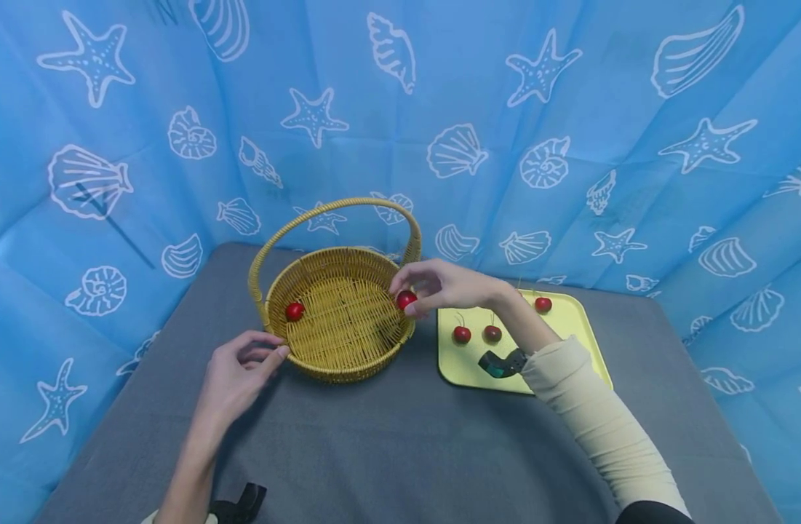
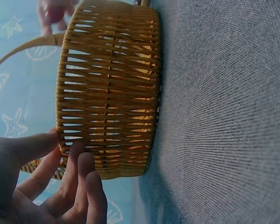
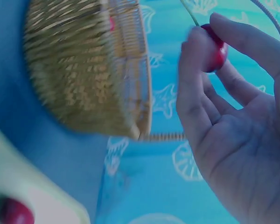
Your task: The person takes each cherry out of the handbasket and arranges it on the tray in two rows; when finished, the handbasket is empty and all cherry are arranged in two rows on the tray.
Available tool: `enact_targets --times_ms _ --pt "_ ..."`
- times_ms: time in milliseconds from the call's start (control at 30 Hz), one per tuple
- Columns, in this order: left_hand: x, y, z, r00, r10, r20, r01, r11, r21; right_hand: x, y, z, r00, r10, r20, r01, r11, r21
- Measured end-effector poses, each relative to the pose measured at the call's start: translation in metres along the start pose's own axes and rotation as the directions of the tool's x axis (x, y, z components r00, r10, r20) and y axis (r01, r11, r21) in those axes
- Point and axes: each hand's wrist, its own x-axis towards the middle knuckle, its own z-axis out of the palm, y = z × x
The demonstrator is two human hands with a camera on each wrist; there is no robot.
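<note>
A round wicker basket (image 1: 348, 375) with a tall arched handle stands on the table. My left hand (image 1: 236, 375) pinches its near left rim, thumb on one side and fingers along the outer wall, as the left wrist view shows. Between the thumb and fingers of my right hand (image 1: 442, 285) is a dark red cherry (image 1: 406, 299), held above the basket's right rim. Its green stem shows in the right wrist view. Another cherry (image 1: 295, 311) lies inside the basket at the left.
To the right of the basket lies a pale yellow tray (image 1: 452, 364). Several cherries rest on it, among them a cherry (image 1: 462, 335) near its left side; my right forearm crosses over the tray. Behind the grey table (image 1: 400, 451) hangs a blue curtain (image 1: 374, 160) with shell prints.
</note>
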Motion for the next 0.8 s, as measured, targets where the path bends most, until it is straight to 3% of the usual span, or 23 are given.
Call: enact_targets --times_ms 233,533,667,800 --pt "0.001 0.000 0.000 1.000 -0.001 -0.001 0.001 1.000 0.004 -0.049 0.018 -0.008 0.991 0.030 -0.129 -0.039 0.997 -0.068" --pt "0.001 0.000 0.000 1.000 -0.006 0.008 0.006 1.000 -0.013 -0.108 0.042 -0.016 0.956 0.029 -0.291 -0.029 1.000 0.004" --pt "0.001 0.000 -0.001 1.000 -0.008 0.007 0.008 1.000 -0.003 -0.129 0.055 -0.016 0.924 0.068 -0.378 -0.078 0.997 -0.012" --pt "0.002 0.000 -0.001 1.000 -0.019 0.008 0.019 1.000 0.002 -0.146 0.066 -0.013 0.878 0.152 -0.453 -0.184 0.982 -0.028"
